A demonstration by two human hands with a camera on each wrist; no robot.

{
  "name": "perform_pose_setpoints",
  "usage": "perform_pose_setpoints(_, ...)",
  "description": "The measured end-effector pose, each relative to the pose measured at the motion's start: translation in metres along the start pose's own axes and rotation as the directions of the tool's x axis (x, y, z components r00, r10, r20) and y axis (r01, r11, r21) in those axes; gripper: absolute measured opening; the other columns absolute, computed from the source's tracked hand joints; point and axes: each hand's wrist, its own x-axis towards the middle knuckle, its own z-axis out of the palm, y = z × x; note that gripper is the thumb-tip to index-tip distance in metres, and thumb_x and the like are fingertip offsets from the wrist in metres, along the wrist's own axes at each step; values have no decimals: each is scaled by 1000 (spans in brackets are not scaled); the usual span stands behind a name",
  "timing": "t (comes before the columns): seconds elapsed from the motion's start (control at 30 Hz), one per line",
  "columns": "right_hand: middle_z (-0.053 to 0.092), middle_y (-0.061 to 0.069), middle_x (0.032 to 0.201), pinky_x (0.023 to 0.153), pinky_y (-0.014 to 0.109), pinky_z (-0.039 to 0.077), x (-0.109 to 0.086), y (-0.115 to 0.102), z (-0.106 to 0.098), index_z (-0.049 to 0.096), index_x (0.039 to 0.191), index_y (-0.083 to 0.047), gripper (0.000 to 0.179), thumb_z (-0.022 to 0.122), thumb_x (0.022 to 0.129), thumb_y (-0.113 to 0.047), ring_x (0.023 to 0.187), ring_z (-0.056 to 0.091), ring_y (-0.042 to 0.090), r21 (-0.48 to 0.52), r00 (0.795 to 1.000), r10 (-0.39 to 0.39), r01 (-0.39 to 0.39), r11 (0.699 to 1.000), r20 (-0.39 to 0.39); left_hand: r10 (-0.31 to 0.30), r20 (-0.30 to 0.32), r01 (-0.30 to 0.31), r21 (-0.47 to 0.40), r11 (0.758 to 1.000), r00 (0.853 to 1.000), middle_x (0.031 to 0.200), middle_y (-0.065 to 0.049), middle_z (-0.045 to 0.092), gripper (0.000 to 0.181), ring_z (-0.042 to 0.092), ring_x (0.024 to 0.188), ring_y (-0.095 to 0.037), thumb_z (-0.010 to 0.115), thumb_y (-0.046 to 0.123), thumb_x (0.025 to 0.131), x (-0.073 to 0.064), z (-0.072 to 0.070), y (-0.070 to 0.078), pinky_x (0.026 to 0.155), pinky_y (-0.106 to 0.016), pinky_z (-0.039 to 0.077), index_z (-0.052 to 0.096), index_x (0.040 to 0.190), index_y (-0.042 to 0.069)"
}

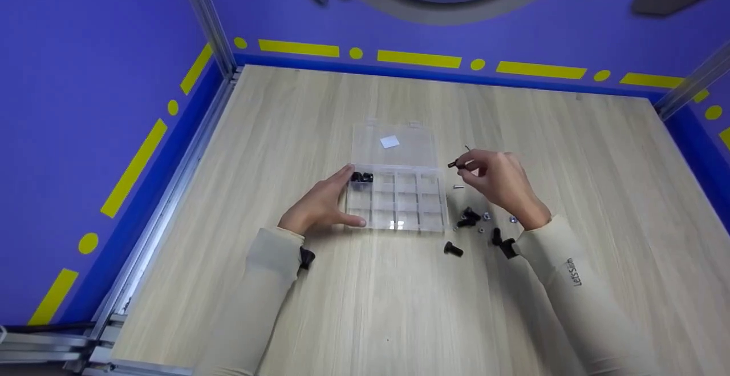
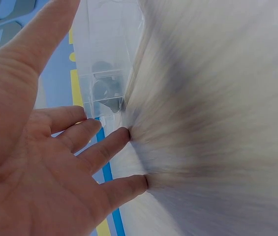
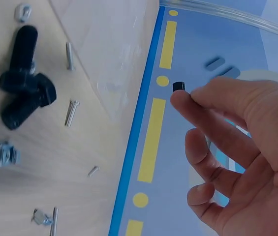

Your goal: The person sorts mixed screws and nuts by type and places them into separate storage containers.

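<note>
Clear box: the divided plastic organizer [image 1: 407, 200] is lying flat on the wood-look table [image 1: 365, 302], lid [image 1: 368, 150] flopped open toward the far side, with a white label [image 1: 390, 142] on it.
Far left compartment: a little pile of black pieces [image 1: 363, 177] (too bunched up for me to count).
Left hand: this one [image 1: 319, 202] is at the box's left side, fingers spread, thumb reaching over the near left corner and fingertips by the far left one.
Right hand: it [image 1: 502, 179] is up just right of the box, thumb and index pinching a small black part [image 3: 178, 86], other fingers loosely bent.
Black bolts: two chunky ones [image 1: 469, 217] touch each other right of the box, and a single bolt [image 1: 453, 249] lies nearer, by the near right corner.
Silver bits: a thin screw [image 1: 458, 186] sits just beside the box's right edge, and a small nut [image 1: 486, 216] is next to the bolt pair.
</note>
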Motion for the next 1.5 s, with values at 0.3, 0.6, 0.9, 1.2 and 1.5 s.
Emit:
perform_pose_setpoints(0.3,79,-3,94,59,29,50,9,-13,10,83,94,-13,9,75,94,-11,67,63,12,-1,997,-82,82,997,2,-8,-5,8,-14,1000,1000,172,-4,9,124,13,157,-24,91,43,77,-1,0,-1,128,-38,14,11,166,10)
perform_pose_setpoints(0.6,80,1,95,59,30,46,19,-37,22,84,100,-11,11,76,94,-12,70,60,18,-4,993,-101,101,995,53,10,-12,-10,9,1000,1000,172,-8,11,123,14,157,-25,91,43,77,0,-1,-2,128,-38,16,12,165,8)
perform_pose_setpoints(0.9,78,4,95,56,30,40,33,-66,43,81,115,-12,20,73,96,-13,70,47,19,-54,969,-206,216,975,138,4,-7,-4,-2,1000,1000,172,-4,10,122,14,157,-24,90,43,78,-1,-1,-2,128,-38,16,12,166,10)
perform_pose_setpoints(1.2,74,6,122,65,35,51,43,-75,64,71,132,-10,37,69,96,-2,79,55,25,-65,915,-326,349,935,238,5,-3,-5,-19,1000,1000,172,-4,10,122,14,157,-23,90,43,78,0,-1,-1,128,-38,16,12,166,11)
perform_pose_setpoints(1.5,76,9,116,65,38,47,49,-80,83,73,129,-7,37,63,96,6,71,51,26,-55,881,-401,427,903,250,23,-10,-23,-10,1000,1000,172,-7,12,122,15,157,-22,90,43,78,0,0,-1,127,-38,19,13,165,9)
